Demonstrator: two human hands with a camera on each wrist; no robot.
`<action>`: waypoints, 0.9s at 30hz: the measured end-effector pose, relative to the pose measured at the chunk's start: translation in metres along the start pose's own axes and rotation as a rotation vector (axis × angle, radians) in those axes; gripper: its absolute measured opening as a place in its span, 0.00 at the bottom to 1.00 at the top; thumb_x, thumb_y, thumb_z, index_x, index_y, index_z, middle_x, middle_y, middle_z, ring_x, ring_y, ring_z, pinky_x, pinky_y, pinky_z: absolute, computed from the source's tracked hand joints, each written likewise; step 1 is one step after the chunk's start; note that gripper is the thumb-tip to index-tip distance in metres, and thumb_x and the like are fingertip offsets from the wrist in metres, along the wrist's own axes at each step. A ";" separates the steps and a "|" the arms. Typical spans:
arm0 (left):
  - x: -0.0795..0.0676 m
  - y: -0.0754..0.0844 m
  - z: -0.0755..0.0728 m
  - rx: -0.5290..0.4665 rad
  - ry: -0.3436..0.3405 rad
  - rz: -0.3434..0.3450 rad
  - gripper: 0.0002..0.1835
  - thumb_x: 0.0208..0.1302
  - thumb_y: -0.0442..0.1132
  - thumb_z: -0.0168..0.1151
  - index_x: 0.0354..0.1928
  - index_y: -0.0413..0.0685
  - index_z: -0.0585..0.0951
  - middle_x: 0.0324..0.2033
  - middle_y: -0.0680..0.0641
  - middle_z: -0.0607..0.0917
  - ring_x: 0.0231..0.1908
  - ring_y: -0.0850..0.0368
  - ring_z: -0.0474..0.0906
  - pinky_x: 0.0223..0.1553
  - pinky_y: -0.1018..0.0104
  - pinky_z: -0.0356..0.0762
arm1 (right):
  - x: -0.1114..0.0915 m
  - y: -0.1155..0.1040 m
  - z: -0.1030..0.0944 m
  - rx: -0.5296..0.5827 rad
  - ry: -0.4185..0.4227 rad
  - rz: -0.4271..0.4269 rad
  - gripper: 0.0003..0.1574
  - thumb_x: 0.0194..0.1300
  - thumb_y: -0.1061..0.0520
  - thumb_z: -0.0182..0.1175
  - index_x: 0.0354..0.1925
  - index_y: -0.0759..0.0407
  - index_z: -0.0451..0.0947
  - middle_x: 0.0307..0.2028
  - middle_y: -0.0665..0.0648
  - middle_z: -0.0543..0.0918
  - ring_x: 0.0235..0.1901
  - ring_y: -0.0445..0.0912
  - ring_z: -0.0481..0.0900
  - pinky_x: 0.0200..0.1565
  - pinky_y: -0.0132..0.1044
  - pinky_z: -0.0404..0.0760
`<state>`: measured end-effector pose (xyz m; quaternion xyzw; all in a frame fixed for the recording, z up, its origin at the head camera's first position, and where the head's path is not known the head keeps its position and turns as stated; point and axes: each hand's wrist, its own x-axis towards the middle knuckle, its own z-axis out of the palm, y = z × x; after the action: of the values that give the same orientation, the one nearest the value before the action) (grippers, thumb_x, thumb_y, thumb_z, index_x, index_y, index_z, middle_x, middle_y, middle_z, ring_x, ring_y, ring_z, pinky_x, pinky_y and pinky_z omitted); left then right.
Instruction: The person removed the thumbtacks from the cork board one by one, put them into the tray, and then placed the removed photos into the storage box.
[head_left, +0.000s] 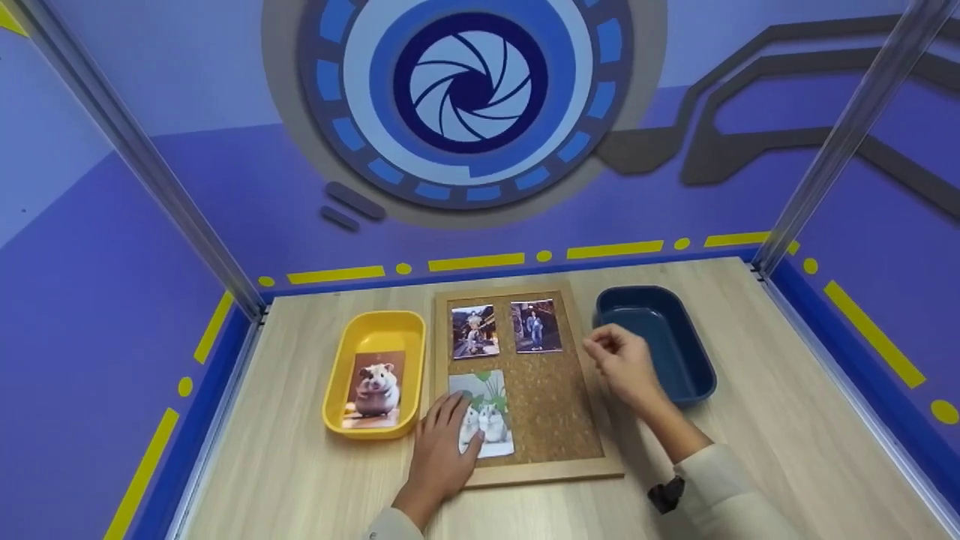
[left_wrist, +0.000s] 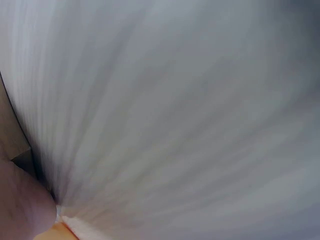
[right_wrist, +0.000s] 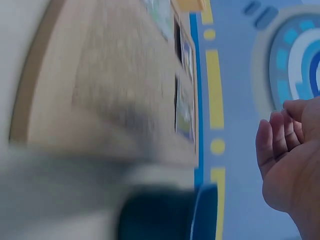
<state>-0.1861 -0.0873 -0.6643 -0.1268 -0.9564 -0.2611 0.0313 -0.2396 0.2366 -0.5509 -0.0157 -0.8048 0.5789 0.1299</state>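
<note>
In the head view my left hand (head_left: 442, 450) lies flat with its fingers over the left frame of a cork board (head_left: 559, 420) and its fingertips on a photo of two hamsters (head_left: 491, 439). Two photos of people are up near the top of the board: the left print (head_left: 474, 331) and the right print (head_left: 536, 326). My right hand (head_left: 622, 365) is raised beside the board's right edge, in front of a dark blue tray (head_left: 701, 367). Its thumb and index fingertips meet, the other fingers curled; no object shows between them. A pale sleeve (left_wrist: 170, 110) fills most of the left wrist view.
A yellow tray (head_left: 420, 352) stands left of the board, with a hamster photo (head_left: 377, 390) inside it. The light wood table (head_left: 285, 420) is bordered by purple panels, with a back wall (head_left: 225, 195) behind and metal posts (head_left: 172, 202) at the corners.
</note>
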 end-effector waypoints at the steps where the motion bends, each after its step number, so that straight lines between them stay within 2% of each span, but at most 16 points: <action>1: 0.000 0.000 0.000 -0.001 -0.001 0.000 0.34 0.77 0.58 0.58 0.79 0.56 0.70 0.79 0.50 0.70 0.82 0.45 0.59 0.75 0.35 0.64 | 0.002 0.004 -0.007 -0.012 0.012 -0.004 0.04 0.70 0.66 0.68 0.36 0.67 0.84 0.27 0.55 0.82 0.24 0.36 0.76 0.27 0.26 0.75; 5: -0.001 0.000 0.001 0.006 -0.007 0.000 0.34 0.77 0.58 0.58 0.80 0.56 0.69 0.79 0.50 0.70 0.82 0.45 0.59 0.76 0.36 0.64 | 0.012 0.021 -0.031 -0.119 0.041 0.008 0.06 0.70 0.63 0.69 0.36 0.67 0.84 0.28 0.56 0.83 0.25 0.35 0.76 0.29 0.25 0.75; 8: -0.001 -0.001 0.001 0.009 -0.001 0.004 0.34 0.77 0.58 0.58 0.79 0.56 0.70 0.79 0.50 0.70 0.82 0.45 0.59 0.76 0.35 0.64 | 0.018 0.031 -0.047 -0.262 0.027 0.038 0.08 0.71 0.60 0.69 0.37 0.65 0.84 0.29 0.55 0.84 0.26 0.36 0.76 0.30 0.27 0.75; 13: -0.001 -0.001 0.001 -0.001 0.036 0.016 0.34 0.76 0.57 0.60 0.78 0.54 0.71 0.78 0.49 0.72 0.81 0.44 0.61 0.74 0.35 0.65 | 0.024 0.043 -0.068 -0.515 -0.073 0.113 0.09 0.72 0.56 0.66 0.36 0.61 0.85 0.33 0.58 0.88 0.30 0.45 0.79 0.33 0.36 0.74; 18: -0.001 -0.003 0.004 -0.013 0.055 0.031 0.34 0.75 0.56 0.62 0.77 0.53 0.72 0.77 0.48 0.73 0.80 0.43 0.62 0.73 0.33 0.66 | 0.023 0.052 -0.078 -0.638 -0.195 0.202 0.09 0.70 0.57 0.62 0.36 0.60 0.86 0.40 0.61 0.92 0.35 0.51 0.84 0.33 0.39 0.75; 22: 0.000 -0.004 0.006 -0.020 0.038 0.023 0.34 0.75 0.58 0.60 0.78 0.55 0.71 0.78 0.49 0.72 0.80 0.43 0.62 0.75 0.32 0.64 | 0.024 0.058 -0.081 -0.690 -0.271 0.232 0.09 0.66 0.61 0.58 0.29 0.58 0.83 0.31 0.55 0.87 0.30 0.48 0.80 0.29 0.38 0.72; 27: 0.001 -0.005 0.004 -0.012 0.025 0.019 0.35 0.75 0.59 0.59 0.79 0.55 0.70 0.79 0.49 0.71 0.81 0.43 0.61 0.76 0.34 0.63 | 0.028 0.064 -0.081 -0.745 -0.339 0.241 0.17 0.63 0.62 0.55 0.19 0.50 0.69 0.20 0.47 0.70 0.23 0.45 0.68 0.27 0.38 0.65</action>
<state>-0.1880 -0.0894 -0.6702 -0.1325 -0.9532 -0.2679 0.0452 -0.2557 0.3377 -0.5815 -0.0602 -0.9614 0.2538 -0.0873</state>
